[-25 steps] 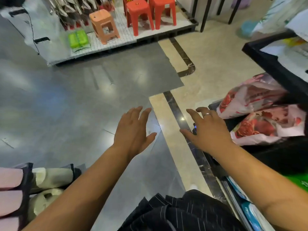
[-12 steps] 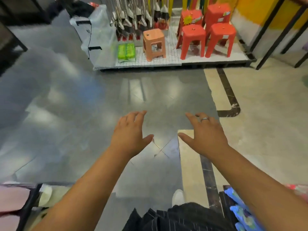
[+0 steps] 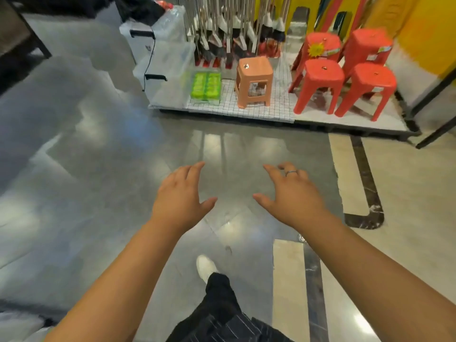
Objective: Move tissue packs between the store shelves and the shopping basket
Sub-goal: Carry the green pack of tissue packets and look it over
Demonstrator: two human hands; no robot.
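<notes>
Our left hand (image 3: 181, 193) and right hand (image 3: 293, 196) hover over the glossy grey tiled floor (image 3: 93, 188), fingers loosely spread, holding nothing. No tissue pack or basket in view. Likely between picks; next we must locate a pack.

We see glossy grey floor (image 3: 98, 193) with glare patches, and beige tiles (image 3: 419, 193) with dark strip (image 3: 364, 169) at right. Ahead we see low white platform (image 3: 278, 107): red stools (image 3: 323, 72), orange stool (image 3: 254, 70), green packs (image 3: 206, 86), clear bins (image 3: 170, 60), upright mops (image 3: 222, 33). Yellow wall (image 3: 424, 33) behind.
</notes>
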